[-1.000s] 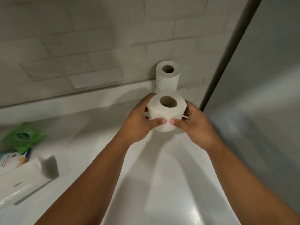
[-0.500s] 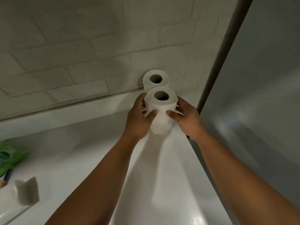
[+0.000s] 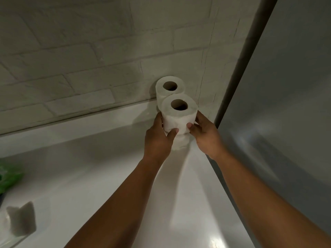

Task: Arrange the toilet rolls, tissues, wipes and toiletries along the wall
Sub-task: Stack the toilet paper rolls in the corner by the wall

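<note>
A glossy white tabletop (image 3: 89, 176) is stretching away toward a white-painted brick wall (image 3: 89, 59) in dim light. Nearest, at 8 o'clock by the frame edge, a white soft pack (image 3: 19, 221) is lying blurred. Just beyond it, at 9 o'clock, a green pack (image 3: 8, 178) is poking in. Any print on either one is too smeared to read.

Two bare forearms are reaching from 6 o'clock up toward the middle. The left hand (image 3: 157, 140) and the right hand (image 3: 206, 138) are both curling round the front toilet roll (image 3: 179, 119), one on each side, with thumbs pressing its near face and fingers wrapping behind. That roll is standing upright, core hole facing up, on top of a lower roll (image 3: 180, 144) whose side is showing beneath the hands.

Directly behind, at 12 o'clock from it and touching or nearly so, a rear toilet roll (image 3: 161, 93) is standing upright against the wall. At 3 o'clock a grey panel (image 3: 286, 86) is closing off the corner.
</note>
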Action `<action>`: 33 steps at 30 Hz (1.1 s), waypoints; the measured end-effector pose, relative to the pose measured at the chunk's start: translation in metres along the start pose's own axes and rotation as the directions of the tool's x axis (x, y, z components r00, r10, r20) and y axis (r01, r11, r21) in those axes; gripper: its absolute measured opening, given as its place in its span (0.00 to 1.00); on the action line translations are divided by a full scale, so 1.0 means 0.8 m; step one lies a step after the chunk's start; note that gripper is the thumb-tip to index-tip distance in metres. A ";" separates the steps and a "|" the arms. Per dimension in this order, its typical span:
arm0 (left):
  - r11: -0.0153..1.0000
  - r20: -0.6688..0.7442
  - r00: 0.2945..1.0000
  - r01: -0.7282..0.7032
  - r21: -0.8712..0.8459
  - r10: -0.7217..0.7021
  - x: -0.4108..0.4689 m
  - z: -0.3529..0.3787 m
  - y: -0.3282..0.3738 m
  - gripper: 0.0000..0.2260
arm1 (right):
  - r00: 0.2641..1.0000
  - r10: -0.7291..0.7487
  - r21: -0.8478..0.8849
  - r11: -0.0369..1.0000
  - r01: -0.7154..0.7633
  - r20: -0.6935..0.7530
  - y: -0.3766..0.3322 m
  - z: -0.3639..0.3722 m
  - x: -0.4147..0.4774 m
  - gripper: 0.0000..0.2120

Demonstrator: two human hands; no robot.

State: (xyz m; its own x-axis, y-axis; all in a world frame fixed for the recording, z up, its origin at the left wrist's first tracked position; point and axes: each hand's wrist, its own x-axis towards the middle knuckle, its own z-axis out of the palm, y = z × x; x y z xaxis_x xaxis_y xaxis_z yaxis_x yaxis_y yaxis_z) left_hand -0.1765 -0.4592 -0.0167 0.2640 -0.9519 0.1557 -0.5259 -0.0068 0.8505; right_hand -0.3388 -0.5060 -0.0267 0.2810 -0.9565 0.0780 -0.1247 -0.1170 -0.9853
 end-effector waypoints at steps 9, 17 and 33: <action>0.995 0.008 0.999 0.032 -0.094 -0.031 -0.010 0.003 -0.011 0.30 | 0.998 0.000 0.017 1.000 0.001 -0.062 0.002 0.005 -0.010 0.27; 0.999 0.019 1.000 -0.012 0.036 0.011 -0.004 0.013 -0.015 0.42 | 0.995 0.037 0.005 0.999 -0.036 -0.094 0.003 0.006 -0.009 0.30; 0.998 0.041 0.998 0.046 0.043 -0.048 -0.003 0.001 -0.016 0.46 | 1.000 -0.016 0.014 1.000 0.016 0.004 -0.013 0.003 -0.004 0.34</action>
State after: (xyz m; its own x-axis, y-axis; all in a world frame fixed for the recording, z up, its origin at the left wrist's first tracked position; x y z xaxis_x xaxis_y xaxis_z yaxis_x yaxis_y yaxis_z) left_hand -0.1711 -0.4573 -0.0287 0.2556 -0.9622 0.0940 -0.5472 -0.0639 0.8345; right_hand -0.3361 -0.5009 -0.0174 0.2870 -0.9534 0.0930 -0.1073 -0.1285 -0.9859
